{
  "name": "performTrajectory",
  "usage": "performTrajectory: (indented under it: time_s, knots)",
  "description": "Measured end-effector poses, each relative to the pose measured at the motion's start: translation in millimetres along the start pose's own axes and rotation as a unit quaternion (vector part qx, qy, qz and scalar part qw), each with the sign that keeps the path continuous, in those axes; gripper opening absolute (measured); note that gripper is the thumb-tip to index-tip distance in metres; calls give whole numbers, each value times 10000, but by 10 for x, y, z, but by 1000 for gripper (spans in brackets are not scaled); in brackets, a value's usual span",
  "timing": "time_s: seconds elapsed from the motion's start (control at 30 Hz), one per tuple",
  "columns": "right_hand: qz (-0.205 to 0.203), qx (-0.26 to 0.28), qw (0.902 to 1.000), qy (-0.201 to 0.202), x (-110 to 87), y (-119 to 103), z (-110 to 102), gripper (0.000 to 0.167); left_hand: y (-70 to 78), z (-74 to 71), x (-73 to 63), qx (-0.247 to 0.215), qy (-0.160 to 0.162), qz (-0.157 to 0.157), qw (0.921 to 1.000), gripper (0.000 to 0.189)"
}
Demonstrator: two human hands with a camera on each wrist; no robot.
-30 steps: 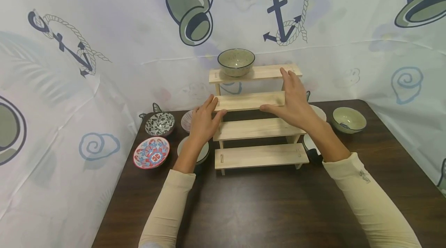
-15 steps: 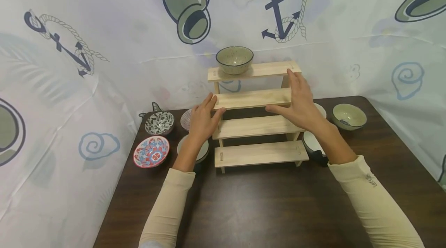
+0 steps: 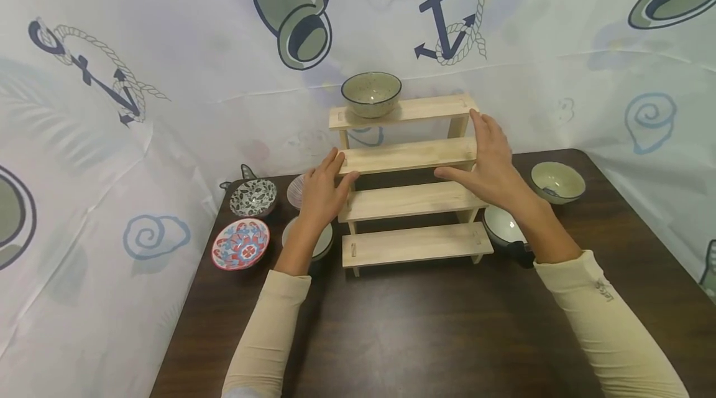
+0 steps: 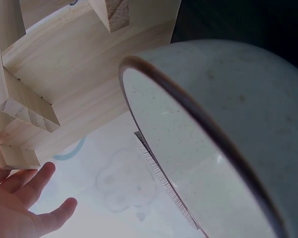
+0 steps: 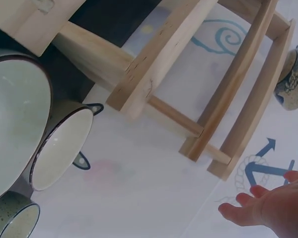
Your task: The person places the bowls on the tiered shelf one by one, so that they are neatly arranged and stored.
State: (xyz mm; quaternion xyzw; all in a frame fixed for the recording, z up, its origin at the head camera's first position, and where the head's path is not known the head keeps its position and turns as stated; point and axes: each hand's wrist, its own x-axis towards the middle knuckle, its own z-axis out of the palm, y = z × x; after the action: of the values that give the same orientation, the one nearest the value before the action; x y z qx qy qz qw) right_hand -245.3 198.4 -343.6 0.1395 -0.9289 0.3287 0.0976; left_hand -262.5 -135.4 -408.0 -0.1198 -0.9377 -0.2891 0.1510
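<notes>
Got wooden stand (image 3: 414, 202) on dark table (image 3: 425, 336), toward back, w/ 4 steps rising away from front edge. Got L hand (image 3: 321, 196) at left end of 2nd step from top (image 3: 408, 157), w/ grip apart, fingers loosely straight, thumb out to side. Can't tell if touching or just beside wood there; v. close in L wrist view. Got R hand (image 3: 492, 165) near right end of same step, w/ grip apart too, fingers up, thumb pointing left; clear of stand in R wrist view.

Can see speckled bowl (image 3: 371, 96) upright on top step (image 3: 436, 108), left of ctr, w/ blue pattern on outside per R wrist view.

On left side of table, see black-&-white bowl (image 3: 253, 198) near back corner, red-&-blue dish (image 3: 240, 244) just in front, plus striped bowl (image 3: 294, 193) partly hidden by L hand & pale bowl (image 3: 322, 242) partly hidden by L arm (image 3: 296, 249). On right side, see green bowl (image 3: 557, 181) near back edge & white bowl (image 3: 503, 225) next to stand, partly behind R arm (image 3: 539, 227). Wearing cream sleeves (image 3: 610, 323). Have white cloth (image 3: 190, 43) behind, printed w/ anchors.
</notes>
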Motion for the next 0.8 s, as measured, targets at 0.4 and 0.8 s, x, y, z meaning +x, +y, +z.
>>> performTrajectory:
  time_s: [0.4, 0.8]
  knots:
    - [54, -130, 9997, 186, -38, 187, -46, 123, -30, 15, 15, 51, 19, -47, 10000, 67]
    - [271, -278, 9986, 369, -89, 435, -59, 121, -6, 9, 4, -8, -32, -55, 10000, 66]
